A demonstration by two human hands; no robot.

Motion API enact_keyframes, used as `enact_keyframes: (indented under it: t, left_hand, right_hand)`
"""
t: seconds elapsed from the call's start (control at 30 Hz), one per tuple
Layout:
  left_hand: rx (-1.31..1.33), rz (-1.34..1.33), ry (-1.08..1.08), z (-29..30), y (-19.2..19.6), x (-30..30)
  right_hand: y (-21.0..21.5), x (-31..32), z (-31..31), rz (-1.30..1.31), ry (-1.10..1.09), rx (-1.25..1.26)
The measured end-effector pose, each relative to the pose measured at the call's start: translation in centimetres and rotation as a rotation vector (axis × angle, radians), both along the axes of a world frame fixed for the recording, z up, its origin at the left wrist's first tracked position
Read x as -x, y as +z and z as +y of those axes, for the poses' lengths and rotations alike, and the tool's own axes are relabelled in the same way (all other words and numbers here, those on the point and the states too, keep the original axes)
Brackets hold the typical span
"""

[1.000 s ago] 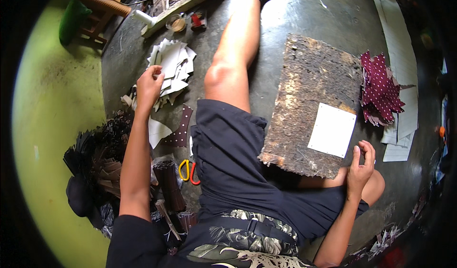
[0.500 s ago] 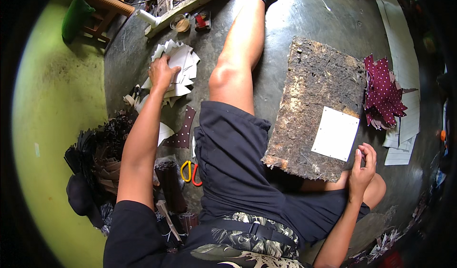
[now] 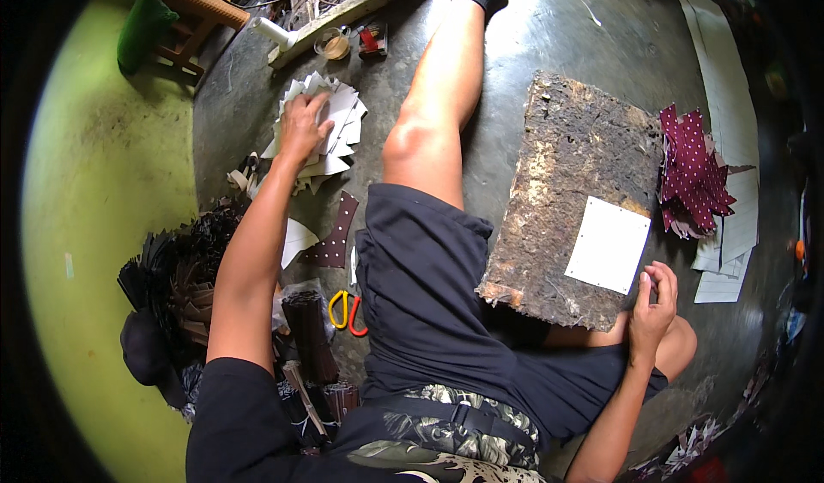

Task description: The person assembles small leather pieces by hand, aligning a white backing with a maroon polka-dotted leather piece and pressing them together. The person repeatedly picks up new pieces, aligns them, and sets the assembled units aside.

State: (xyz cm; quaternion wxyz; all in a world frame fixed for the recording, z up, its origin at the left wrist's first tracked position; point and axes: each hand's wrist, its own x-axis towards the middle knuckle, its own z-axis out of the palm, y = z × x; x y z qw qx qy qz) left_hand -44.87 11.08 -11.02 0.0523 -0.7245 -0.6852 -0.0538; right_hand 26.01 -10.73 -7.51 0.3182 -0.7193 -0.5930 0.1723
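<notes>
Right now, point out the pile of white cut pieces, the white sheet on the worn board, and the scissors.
pile of white cut pieces [image 3: 342, 131]: head view, on its right side.
white sheet [image 3: 608, 244]: head view, its middle.
scissors [image 3: 347, 310]: head view, between the handles.

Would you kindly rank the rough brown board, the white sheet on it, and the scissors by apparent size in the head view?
1. Rough brown board
2. White sheet
3. Scissors
</notes>
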Motion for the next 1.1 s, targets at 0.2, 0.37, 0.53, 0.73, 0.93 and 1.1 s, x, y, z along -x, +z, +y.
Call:
enact_keyframes:
  t: [0.2, 0.37, 0.53, 0.73, 0.93, 1.1]
  left_hand:
    - [0.169, 0.005, 0.0, 2.4, -1.5, 0.0]
    - [0.215, -0.101, 0.043, 3.0, -2.1, 0.2]
    - [0.21, -0.077, 0.014, 3.0, -1.5, 0.0]
    - [0.125, -0.48, -0.01, 0.1, 3.0, -1.0]
    - [0.405, -1.198, -0.097, -4.0, 16.5, -9.3]
    - [0.589, -1.065, -0.551, -9.0, 18.6, -29.5]
  right_hand:
    - [-0.2, -0.1, -0.2, -0.01, 0.0, 0.006]
    - [-0.1, -0.3, -0.1, -0.071, 0.019, 0.019]
    - [0.0, 0.0, -0.1, 0.007, -0.013, 0.034]
    - [-0.1, -0.3, -0.3, -0.002, -0.003, 0.02]
    - [2.9, 1.6, 0.5, 0.376, -0.122, -0.004]
    - [9.2, 6.7, 1.0, 0.902, 0.045, 0.037]
